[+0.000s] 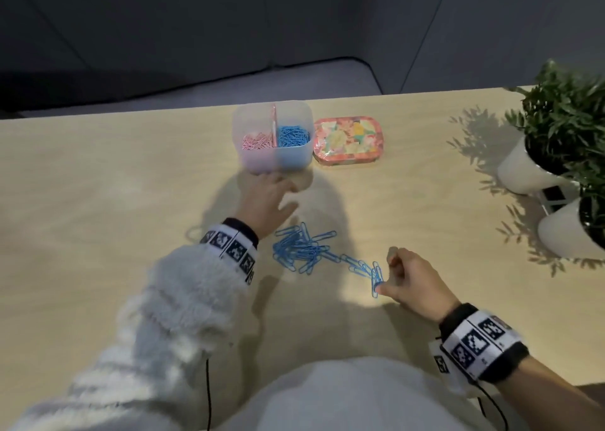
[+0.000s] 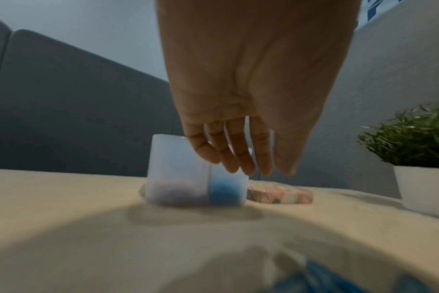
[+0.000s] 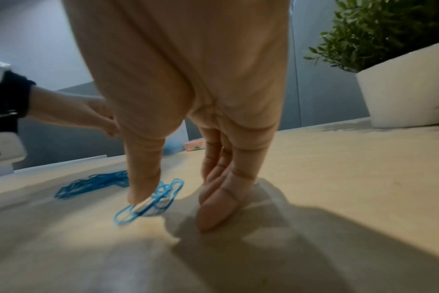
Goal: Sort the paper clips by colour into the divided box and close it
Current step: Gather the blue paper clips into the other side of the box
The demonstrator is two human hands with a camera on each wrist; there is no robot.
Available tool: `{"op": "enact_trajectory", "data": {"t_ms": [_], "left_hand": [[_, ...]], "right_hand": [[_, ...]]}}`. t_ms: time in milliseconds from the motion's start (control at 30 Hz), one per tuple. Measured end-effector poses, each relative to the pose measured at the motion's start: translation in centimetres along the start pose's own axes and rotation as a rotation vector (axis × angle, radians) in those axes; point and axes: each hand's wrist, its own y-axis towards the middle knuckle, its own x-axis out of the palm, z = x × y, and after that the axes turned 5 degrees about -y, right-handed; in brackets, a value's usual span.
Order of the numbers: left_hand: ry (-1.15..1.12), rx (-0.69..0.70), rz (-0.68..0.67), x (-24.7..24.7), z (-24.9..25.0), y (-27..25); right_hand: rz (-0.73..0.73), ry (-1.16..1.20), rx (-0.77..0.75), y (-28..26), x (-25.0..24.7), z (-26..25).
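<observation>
On the pale wooden table [image 1: 98, 175], the right hand [image 1: 413, 281], fingers curled, presses a thumb on blue wire paper clips [image 1: 376, 278]; the left hand [image 1: 266, 201], fingers relaxed, reaches toward the translucent divided plastic box [image 1: 273, 160] at twelve o'clock.

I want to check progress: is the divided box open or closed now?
Open. The divided box has no lid on it; pink and blue clips show inside from above, and the flowered lid lies on the table beside it.

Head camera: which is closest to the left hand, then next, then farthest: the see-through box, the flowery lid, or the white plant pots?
From the left hand:
1. See-through box, just beyond the fingertips.
2. Flowery lid, lying to the right of the box.
3. White plant pots, at the table's far right edge.
</observation>
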Motion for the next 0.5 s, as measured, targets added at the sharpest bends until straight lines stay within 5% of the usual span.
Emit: {"op": "enact_trajectory", "data": {"t_ms": [133,500], "left_hand": [[0.088,-0.141,-0.301,2.7,-0.8,-4.6],[-0.051,-0.16,-0.265,3.6,-0.4,-6.3]], "right_hand": [[0.036,0.016,-0.012,0.6,1.2,-1.4],[-0.011,-0.095,-0.157,4.8,1.5,-7.0]]}}
